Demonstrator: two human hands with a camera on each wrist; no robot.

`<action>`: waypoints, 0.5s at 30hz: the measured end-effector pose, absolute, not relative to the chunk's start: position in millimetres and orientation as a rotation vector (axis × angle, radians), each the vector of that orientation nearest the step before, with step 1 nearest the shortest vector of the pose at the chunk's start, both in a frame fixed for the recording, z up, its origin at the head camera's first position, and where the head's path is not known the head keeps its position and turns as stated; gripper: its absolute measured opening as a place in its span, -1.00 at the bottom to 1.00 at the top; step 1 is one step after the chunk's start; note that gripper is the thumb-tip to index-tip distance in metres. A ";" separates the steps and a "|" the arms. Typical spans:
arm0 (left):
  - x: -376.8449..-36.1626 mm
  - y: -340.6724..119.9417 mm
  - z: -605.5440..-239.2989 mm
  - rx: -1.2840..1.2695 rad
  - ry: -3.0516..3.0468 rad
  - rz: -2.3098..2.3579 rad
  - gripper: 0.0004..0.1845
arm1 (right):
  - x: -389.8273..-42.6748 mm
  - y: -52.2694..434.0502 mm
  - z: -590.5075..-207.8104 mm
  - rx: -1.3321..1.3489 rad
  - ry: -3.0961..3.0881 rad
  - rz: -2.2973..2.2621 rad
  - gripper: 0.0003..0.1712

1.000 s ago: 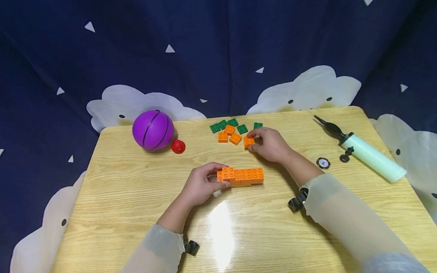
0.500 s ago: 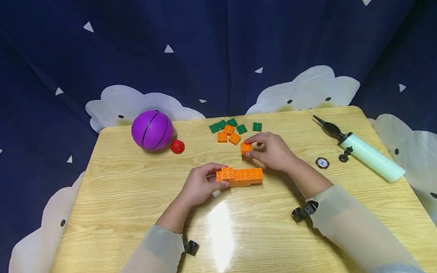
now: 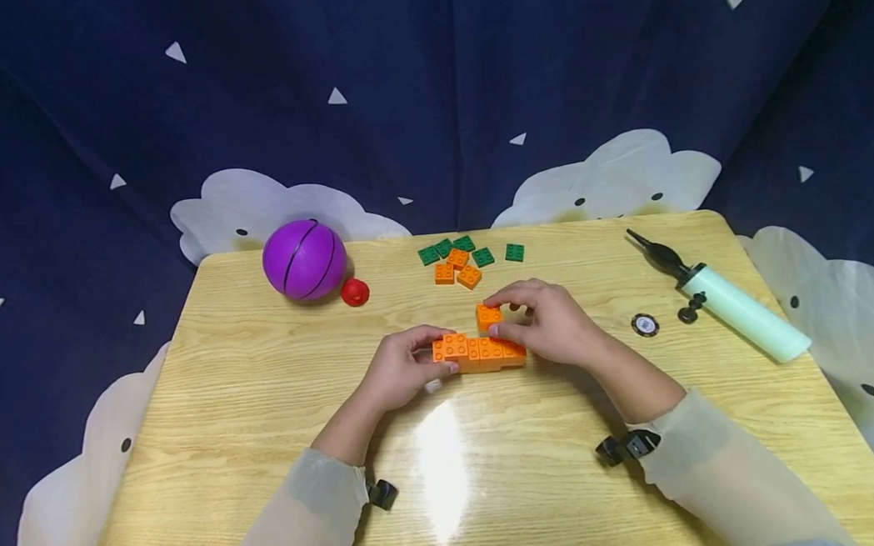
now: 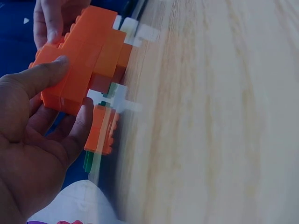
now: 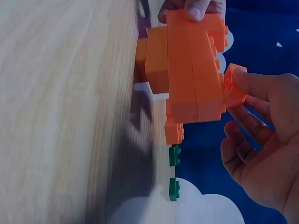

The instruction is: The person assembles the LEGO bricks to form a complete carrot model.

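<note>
Two hands at work: left hand grips the orange plastic brick row, right hand pinches a small orange brick just above it; placing step judged underway, studs need aligning before pressing down.

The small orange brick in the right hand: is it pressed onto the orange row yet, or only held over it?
Cannot tell. The right hand pinches the small orange brick against the orange row; whether it is seated is unclear.

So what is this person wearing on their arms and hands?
Both arms wear loose, pale, slightly sheer sleeves to the wrist. A small black clip-like fitting sits at each cuff: the left and the right. The left hand and right hand are bare.
</note>
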State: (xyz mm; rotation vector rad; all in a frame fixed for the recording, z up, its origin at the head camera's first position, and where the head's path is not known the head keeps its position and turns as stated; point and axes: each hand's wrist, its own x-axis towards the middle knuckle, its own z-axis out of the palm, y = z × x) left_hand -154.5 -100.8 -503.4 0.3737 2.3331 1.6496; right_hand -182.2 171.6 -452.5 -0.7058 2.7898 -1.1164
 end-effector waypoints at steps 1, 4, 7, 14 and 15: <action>-154.6 -100.9 -503.5 0.373 2.336 1.646 -0.57 | -180.1 171.1 -452.2 -0.709 2.783 -1.121 -0.60; -154.7 -101.2 -503.8 0.373 2.340 1.644 -0.57 | -175.0 169.8 -451.9 -0.729 2.774 -1.126 -0.60; -155.1 -101.4 -504.3 0.375 2.342 1.643 -0.57 | -170.6 168.1 -452.2 -0.767 2.760 -1.140 -0.59; -155.6 -101.7 -504.8 0.363 2.344 1.627 -0.56 | -163.1 163.8 -456.1 -0.860 2.753 -1.129 -0.60; -155.5 -101.7 -504.7 0.362 2.345 1.625 -0.56 | -162.3 163.2 -456.6 -0.869 2.755 -1.124 -0.61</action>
